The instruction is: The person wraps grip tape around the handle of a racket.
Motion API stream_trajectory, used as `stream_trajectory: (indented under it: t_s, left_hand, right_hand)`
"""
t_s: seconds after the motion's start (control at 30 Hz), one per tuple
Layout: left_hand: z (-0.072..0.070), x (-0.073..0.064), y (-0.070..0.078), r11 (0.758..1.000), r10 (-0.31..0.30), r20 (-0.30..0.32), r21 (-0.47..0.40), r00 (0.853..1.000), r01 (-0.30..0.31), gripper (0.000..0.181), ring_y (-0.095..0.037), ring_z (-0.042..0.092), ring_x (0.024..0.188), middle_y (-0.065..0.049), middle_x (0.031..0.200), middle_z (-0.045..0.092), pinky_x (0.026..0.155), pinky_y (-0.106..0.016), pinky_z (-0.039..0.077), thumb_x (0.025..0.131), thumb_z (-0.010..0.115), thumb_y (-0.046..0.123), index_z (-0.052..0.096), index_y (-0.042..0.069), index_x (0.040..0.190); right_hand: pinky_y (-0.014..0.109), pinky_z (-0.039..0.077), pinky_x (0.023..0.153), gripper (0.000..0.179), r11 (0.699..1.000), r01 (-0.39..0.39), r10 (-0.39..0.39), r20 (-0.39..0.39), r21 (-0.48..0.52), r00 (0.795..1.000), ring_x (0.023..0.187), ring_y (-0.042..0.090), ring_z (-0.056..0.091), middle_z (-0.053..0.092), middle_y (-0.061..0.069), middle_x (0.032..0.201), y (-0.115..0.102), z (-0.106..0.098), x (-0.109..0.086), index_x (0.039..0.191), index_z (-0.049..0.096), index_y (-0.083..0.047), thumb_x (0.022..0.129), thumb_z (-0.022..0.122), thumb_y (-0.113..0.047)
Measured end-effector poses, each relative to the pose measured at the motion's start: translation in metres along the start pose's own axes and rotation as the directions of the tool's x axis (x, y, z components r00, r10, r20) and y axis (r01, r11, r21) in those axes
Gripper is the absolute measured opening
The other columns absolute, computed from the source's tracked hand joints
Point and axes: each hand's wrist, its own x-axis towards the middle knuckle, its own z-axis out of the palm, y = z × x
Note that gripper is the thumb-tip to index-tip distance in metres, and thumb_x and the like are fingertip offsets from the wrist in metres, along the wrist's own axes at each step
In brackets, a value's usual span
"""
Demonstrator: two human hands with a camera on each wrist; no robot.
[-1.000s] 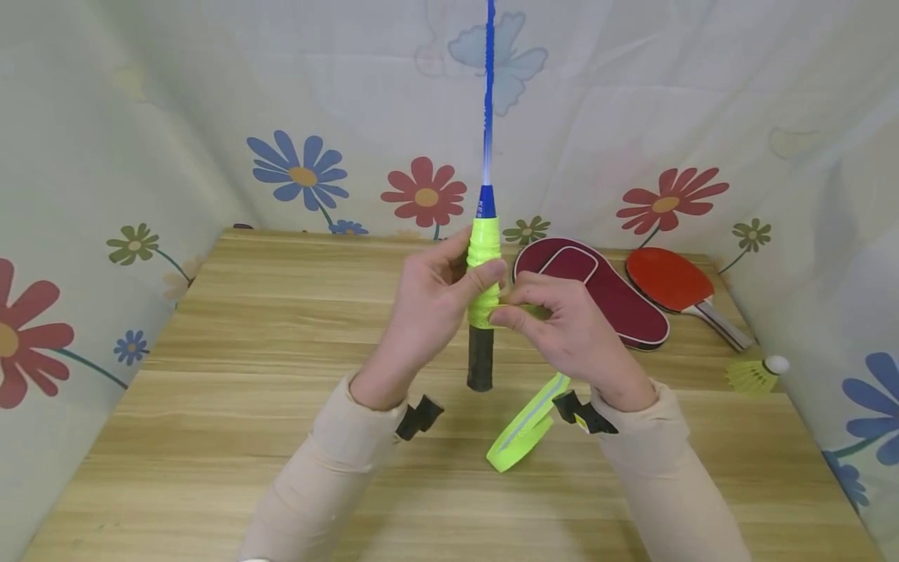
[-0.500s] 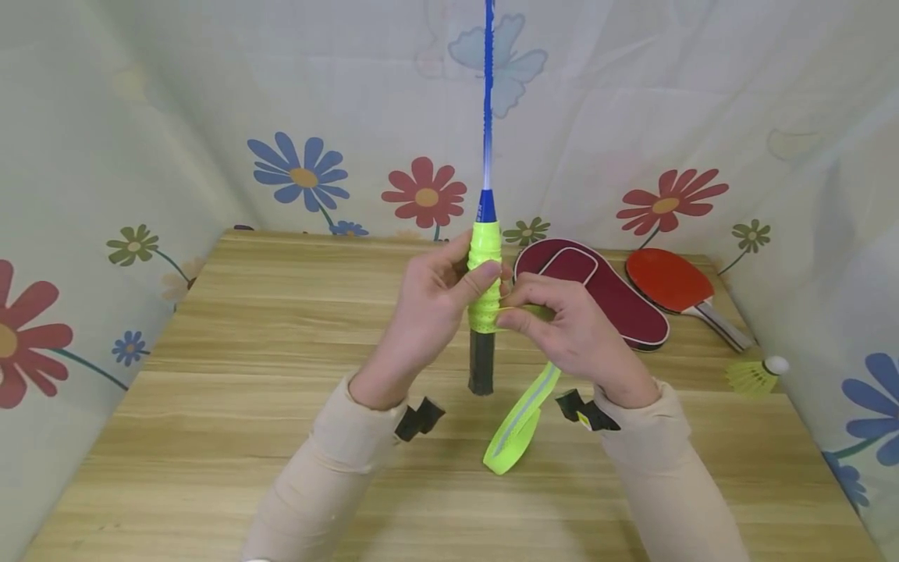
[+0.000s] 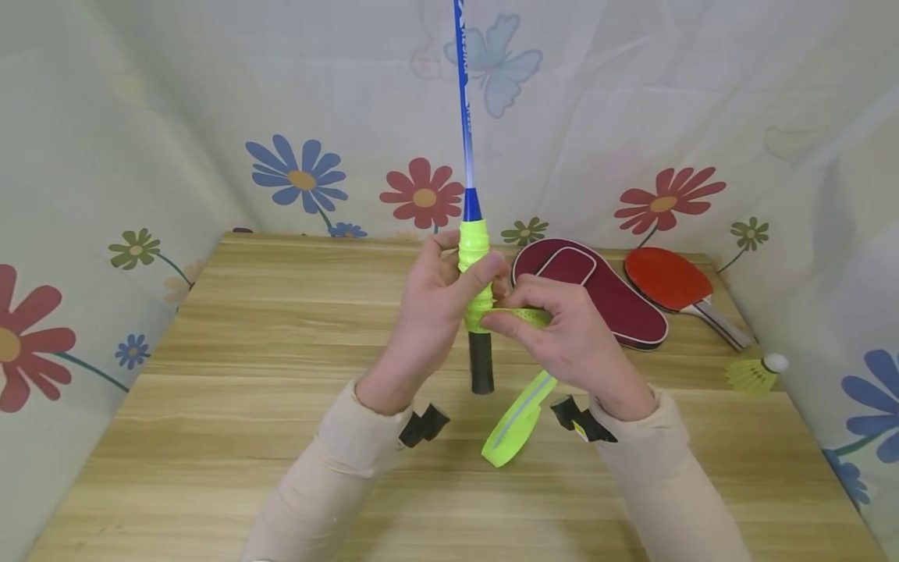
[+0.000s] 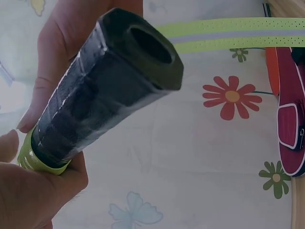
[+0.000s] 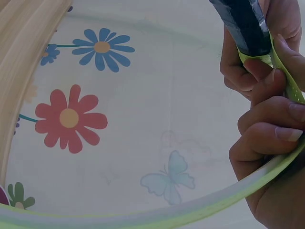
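Note:
A badminton racket with a blue shaft (image 3: 465, 101) stands nearly upright, its top beyond the head view. Yellow-green grip tape (image 3: 474, 242) covers the upper handle in ridged turns. Below it, the black handle end (image 3: 481, 363) is bare; its eight-sided butt faces the left wrist camera. My left hand (image 3: 438, 300) grips the wrapped part, thumb across the front. My right hand (image 3: 569, 328) pinches the tape close beside the handle, at the lowest turn. From that hand the loose tape tail (image 3: 516, 425), with a grey stripe, hangs in a loop.
On the wooden table (image 3: 281, 336), a maroon paddle case (image 3: 632, 312) lies at the back right. Beside it are a red table tennis paddle (image 3: 670, 279) and a yellow shuttlecock (image 3: 755, 375). A flower-printed curtain (image 3: 365, 78) encloses the back and sides.
The racket has tilted and turned, its shaft shifting left and its lettering coming into view. My right hand keeps its pinch on the tape, a wider stretch of which now shows by the handle.

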Motion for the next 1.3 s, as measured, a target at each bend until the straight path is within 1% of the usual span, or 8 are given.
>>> stream_trajectory:
  t_s: [0.1, 0.17, 0.27, 0.4, 0.7, 0.93, 1.1, 1.3]
  left_hand:
    - [0.0, 0.0, 0.0, 0.999, 0.031, -0.008, 0.035, 0.999, -0.031, 0.028, -0.021, 0.058, 0.078, -0.024, 0.095, 0.06, 0.064, -0.026, 0.052, 0.099, 0.054, 0.007, 0.035, 0.005, 0.119]
    - [-0.001, 0.0, 0.0, 0.997, 0.053, -0.021, 0.057, 0.998, -0.052, 0.025, -0.022, 0.059, 0.082, -0.026, 0.104, 0.06, 0.069, -0.027, 0.053, 0.1, 0.054, 0.007, 0.038, 0.003, 0.119]
    - [-0.002, -0.001, 0.0, 0.992, 0.066, -0.054, 0.107, 0.996, -0.06, 0.025, -0.022, 0.06, 0.086, -0.021, 0.109, 0.059, 0.073, -0.029, 0.054, 0.099, 0.055, 0.008, 0.042, 0.001, 0.119]
    - [-0.001, -0.001, -0.001, 0.99, 0.08, -0.089, 0.121, 0.993, -0.069, 0.025, -0.022, 0.059, 0.084, -0.016, 0.102, 0.057, 0.071, -0.031, 0.053, 0.098, 0.058, 0.009, 0.048, -0.002, 0.119]
    - [0.002, 0.001, -0.004, 0.991, 0.136, -0.111, 0.022, 0.984, -0.134, 0.024, -0.023, 0.062, 0.085, -0.014, 0.101, 0.062, 0.079, -0.033, 0.056, 0.1, 0.053, 0.007, 0.055, -0.008, 0.118]
    - [0.002, 0.002, -0.006, 0.994, 0.095, -0.083, -0.046, 0.992, -0.099, 0.025, -0.025, 0.061, 0.085, -0.017, 0.101, 0.061, 0.078, -0.032, 0.056, 0.102, 0.05, 0.009, 0.054, -0.01, 0.117]
    - [0.002, 0.002, -0.005, 0.993, 0.096, -0.085, -0.063, 0.992, -0.102, 0.027, -0.022, 0.062, 0.086, -0.011, 0.1, 0.062, 0.082, -0.034, 0.055, 0.103, 0.045, 0.008, 0.052, -0.012, 0.12]
    - [0.002, 0.002, -0.005, 0.99, 0.09, -0.068, -0.102, 0.994, -0.097, 0.031, -0.019, 0.062, 0.084, -0.012, 0.098, 0.06, 0.081, -0.031, 0.054, 0.104, 0.042, 0.009, 0.05, -0.013, 0.124]
  right_hand:
    - [0.027, 0.038, 0.053, 0.01, 1.0, 0.001, -0.001, 0.022, 0.002, 1.0, 0.064, 0.016, 0.046, 0.056, -0.006, 0.073, 0.0, 0.0, -0.001, 0.088, 0.075, -0.015, 0.08, 0.08, -0.011]
    - [0.027, 0.039, 0.054, 0.012, 1.0, 0.003, -0.004, 0.046, 0.006, 0.999, 0.066, 0.016, 0.047, 0.056, -0.006, 0.076, 0.001, 0.0, -0.001, 0.093, 0.075, -0.015, 0.082, 0.078, -0.011]
    - [0.027, 0.039, 0.055, 0.015, 1.0, 0.009, -0.009, 0.08, 0.011, 0.997, 0.067, 0.016, 0.047, 0.055, -0.007, 0.078, 0.004, -0.002, -0.002, 0.098, 0.075, -0.017, 0.084, 0.076, -0.011]
    - [0.028, 0.036, 0.053, 0.015, 0.999, 0.023, -0.025, 0.078, 0.024, 0.997, 0.063, 0.015, 0.043, 0.049, -0.005, 0.073, 0.008, -0.003, -0.003, 0.097, 0.075, -0.017, 0.085, 0.076, -0.008]
    - [0.028, 0.034, 0.052, 0.009, 0.995, -0.003, -0.002, 0.047, 0.103, 0.999, 0.06, 0.019, 0.041, 0.045, -0.001, 0.068, 0.015, -0.007, 0.0, 0.089, 0.074, -0.015, 0.085, 0.075, -0.007]
    - [0.029, 0.033, 0.051, 0.01, 0.988, -0.077, 0.064, 0.095, 0.135, 0.993, 0.06, 0.02, 0.039, 0.043, 0.004, 0.07, 0.019, -0.009, 0.001, 0.094, 0.074, -0.014, 0.085, 0.075, -0.011]
    - [0.029, 0.036, 0.052, 0.012, 0.986, -0.087, 0.072, 0.106, 0.142, 0.992, 0.062, 0.021, 0.041, 0.047, 0.004, 0.072, 0.021, -0.008, 0.002, 0.097, 0.074, -0.014, 0.085, 0.075, -0.012]
    - [0.029, 0.042, 0.057, 0.014, 0.982, -0.092, 0.073, 0.118, 0.166, 0.99, 0.069, 0.022, 0.047, 0.056, 0.003, 0.078, 0.024, -0.007, 0.004, 0.099, 0.074, -0.012, 0.085, 0.075, -0.01]
